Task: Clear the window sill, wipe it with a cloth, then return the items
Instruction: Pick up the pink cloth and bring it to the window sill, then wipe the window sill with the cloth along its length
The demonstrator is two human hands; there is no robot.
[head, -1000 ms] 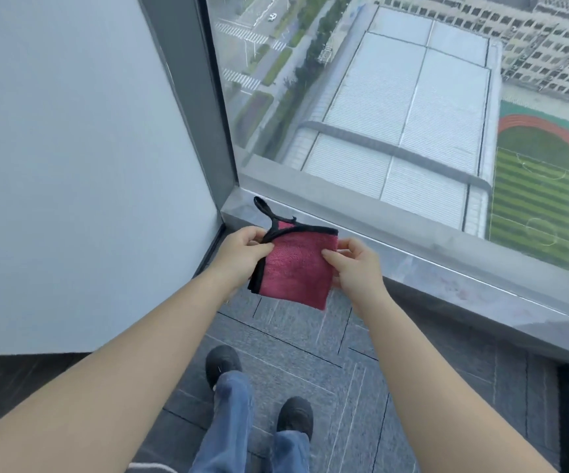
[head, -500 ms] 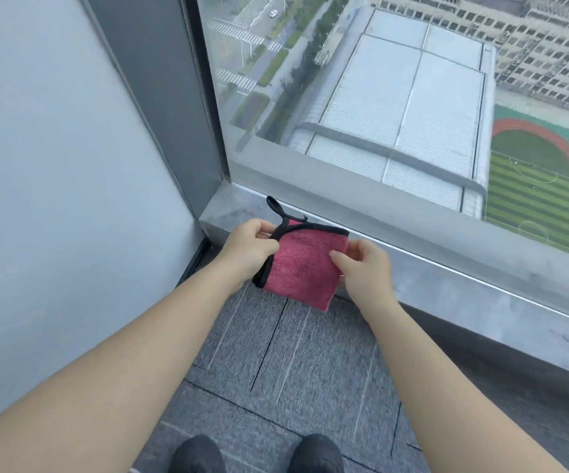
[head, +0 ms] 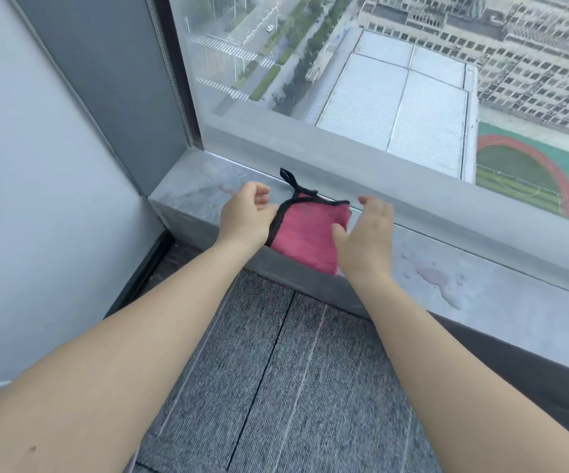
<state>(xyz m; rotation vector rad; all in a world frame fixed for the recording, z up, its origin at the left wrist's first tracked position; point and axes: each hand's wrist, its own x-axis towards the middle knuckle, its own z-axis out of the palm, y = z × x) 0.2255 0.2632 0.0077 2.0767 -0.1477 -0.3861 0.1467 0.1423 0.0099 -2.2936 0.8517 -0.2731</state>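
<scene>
Between left hand [head: 244, 221] and right hand [head: 366, 240], on grey stone window sill [head: 191, 196]: pink terry cloth with black trim [head: 307, 230], long axis away from wrists, black loop [head: 288, 177] pointing past fingertips toward glass [head: 310, 80]. Right fingers straight, thumb touching cloth; left curled at black edge, cannot tell if pinching.

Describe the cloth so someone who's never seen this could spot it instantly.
Find the window, then the grey sill beneath, near its left corner. The cloth sits there: folded, pink, black-trimmed with a loop, unlike the grey surfaces around.

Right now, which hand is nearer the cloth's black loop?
The left hand, beside the black-trimmed edge of the pink cloth under its loop; the right hand is opposite.
</scene>
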